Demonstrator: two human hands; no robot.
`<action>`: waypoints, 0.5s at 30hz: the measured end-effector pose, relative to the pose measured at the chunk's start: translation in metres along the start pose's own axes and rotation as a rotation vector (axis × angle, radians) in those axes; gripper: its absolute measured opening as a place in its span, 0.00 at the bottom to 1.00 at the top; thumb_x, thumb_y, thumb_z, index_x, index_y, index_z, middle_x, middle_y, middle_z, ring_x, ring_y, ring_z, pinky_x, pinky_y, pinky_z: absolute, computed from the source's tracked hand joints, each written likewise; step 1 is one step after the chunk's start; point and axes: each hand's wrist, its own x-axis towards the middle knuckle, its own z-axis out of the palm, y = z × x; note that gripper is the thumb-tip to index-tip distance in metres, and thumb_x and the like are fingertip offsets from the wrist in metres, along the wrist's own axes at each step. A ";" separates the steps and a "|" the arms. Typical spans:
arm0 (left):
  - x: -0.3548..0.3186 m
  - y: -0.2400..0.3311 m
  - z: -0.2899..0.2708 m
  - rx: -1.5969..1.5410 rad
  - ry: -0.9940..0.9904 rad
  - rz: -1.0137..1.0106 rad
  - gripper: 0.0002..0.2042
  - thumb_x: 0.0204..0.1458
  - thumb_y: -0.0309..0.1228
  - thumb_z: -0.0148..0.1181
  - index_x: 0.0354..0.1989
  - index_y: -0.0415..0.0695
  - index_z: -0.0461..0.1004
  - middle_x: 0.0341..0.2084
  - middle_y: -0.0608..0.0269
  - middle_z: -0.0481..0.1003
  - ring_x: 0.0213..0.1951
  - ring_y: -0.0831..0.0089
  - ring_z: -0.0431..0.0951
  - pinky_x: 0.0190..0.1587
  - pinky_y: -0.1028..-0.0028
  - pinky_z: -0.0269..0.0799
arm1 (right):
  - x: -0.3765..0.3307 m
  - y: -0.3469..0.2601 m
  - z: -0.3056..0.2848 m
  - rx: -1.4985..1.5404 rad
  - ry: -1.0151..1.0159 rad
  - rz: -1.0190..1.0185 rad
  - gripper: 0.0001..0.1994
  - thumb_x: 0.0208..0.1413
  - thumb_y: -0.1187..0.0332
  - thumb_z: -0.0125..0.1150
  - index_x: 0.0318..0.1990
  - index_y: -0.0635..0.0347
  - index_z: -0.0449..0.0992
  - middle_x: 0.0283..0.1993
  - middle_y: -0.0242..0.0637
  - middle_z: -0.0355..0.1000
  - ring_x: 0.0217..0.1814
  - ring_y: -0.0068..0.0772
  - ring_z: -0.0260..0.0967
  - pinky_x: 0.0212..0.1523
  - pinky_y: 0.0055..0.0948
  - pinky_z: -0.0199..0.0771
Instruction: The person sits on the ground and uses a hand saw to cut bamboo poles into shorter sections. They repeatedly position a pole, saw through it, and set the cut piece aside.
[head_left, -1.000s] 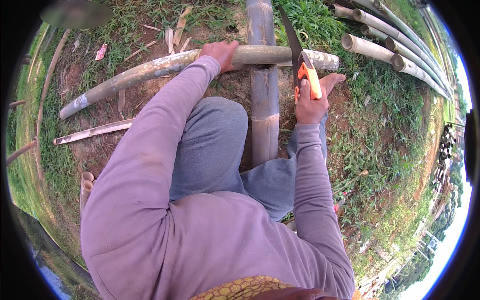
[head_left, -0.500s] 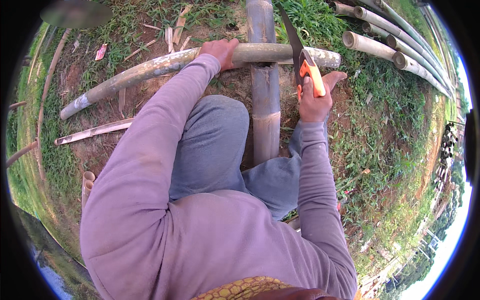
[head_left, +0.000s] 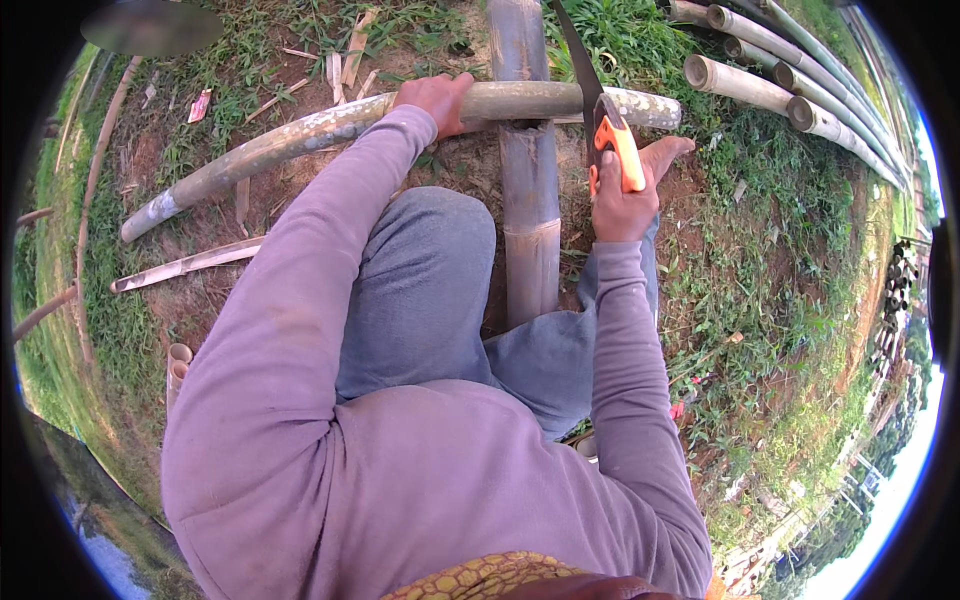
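A mottled bamboo pole [head_left: 270,148] lies crosswise over a thicker grey bamboo log [head_left: 531,190], which runs away from me between my legs. My left hand [head_left: 437,102] is closed round the pole just left of the crossing. In my right hand [head_left: 622,208] is the orange handle of a hand saw [head_left: 585,70]. Its dark blade points away from me and stands against the pole, right of the log. The pole's pale end reaches past the blade to the right. My bare foot [head_left: 668,156] rests just beyond the saw handle.
Several cut bamboo poles [head_left: 740,85] lie stacked at the far right. A split bamboo strip [head_left: 190,263] and loose splinters [head_left: 355,50] are on the ground at the left. Short bamboo tubes [head_left: 178,362] stand by my left elbow. Grass and bare soil surround me.
The saw and my right hand have shifted slightly to the left and the handle has tilted. My left hand and the pole stay nearly in place.
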 end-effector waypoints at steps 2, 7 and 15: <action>0.000 -0.004 -0.008 0.016 0.002 -0.022 0.32 0.52 0.50 0.76 0.62 0.55 0.70 0.54 0.53 0.81 0.56 0.48 0.84 0.58 0.49 0.80 | 0.016 -0.007 0.019 0.066 0.018 -0.032 0.12 0.67 0.65 0.74 0.41 0.65 0.79 0.25 0.30 0.75 0.26 0.17 0.67 0.28 0.28 0.70; -0.017 -0.007 -0.003 0.010 -0.072 -0.084 0.30 0.54 0.51 0.75 0.61 0.54 0.71 0.55 0.53 0.82 0.56 0.48 0.84 0.58 0.50 0.81 | -0.126 -0.043 -0.071 0.031 -0.033 0.137 0.09 0.70 0.70 0.68 0.48 0.68 0.79 0.29 0.33 0.81 0.26 0.18 0.74 0.30 0.24 0.76; -0.007 -0.004 0.000 0.000 -0.026 -0.053 0.28 0.56 0.51 0.74 0.60 0.53 0.72 0.54 0.52 0.82 0.56 0.49 0.85 0.58 0.53 0.81 | -0.046 -0.029 -0.020 -0.068 -0.060 -0.025 0.09 0.69 0.69 0.71 0.44 0.65 0.78 0.28 0.31 0.78 0.26 0.18 0.71 0.28 0.26 0.72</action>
